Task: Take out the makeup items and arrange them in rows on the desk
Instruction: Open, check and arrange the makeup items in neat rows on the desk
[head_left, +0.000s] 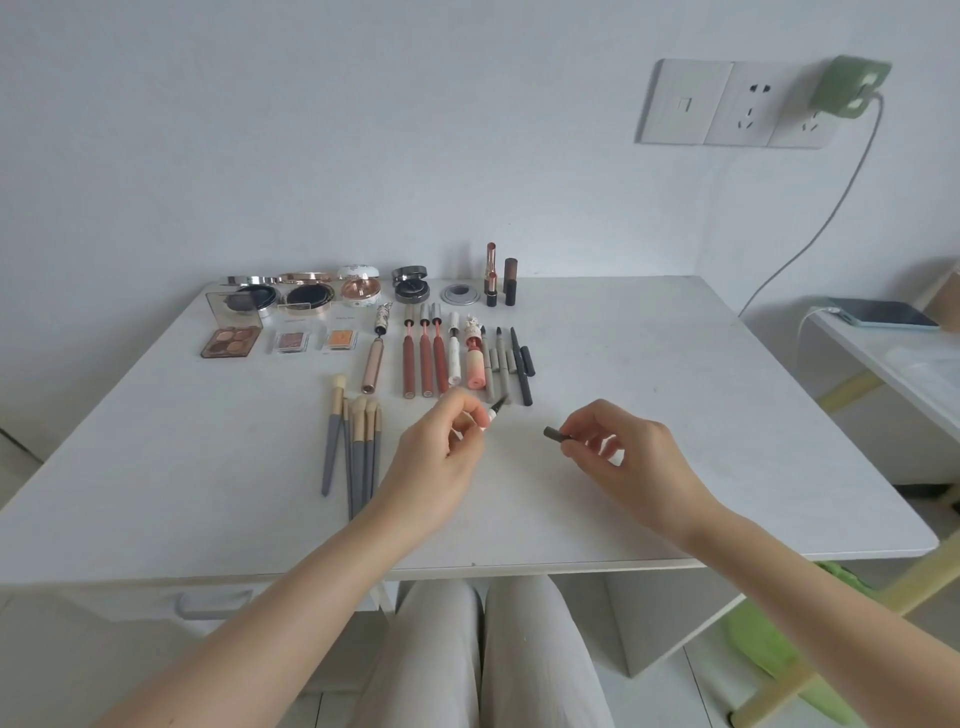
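White desk (675, 415) stretches bare at right; near its middle, left hand (441, 447) pinches a dark-tipped liner pen (496, 410), right hand (623, 447) pinches its dark cap (555, 434).

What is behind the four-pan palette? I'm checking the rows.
Behind the palette stands its clear lid, and behind that an open dark compact. The lid partly hides the compact's base.

Bright, even daylight, soft w/ faint shadows under hands. No glare on white desk (675, 415). Wide-angle bend at frame edges, esp. lower corners. Slight softness overall; centre sharpest, far right edge blurry.
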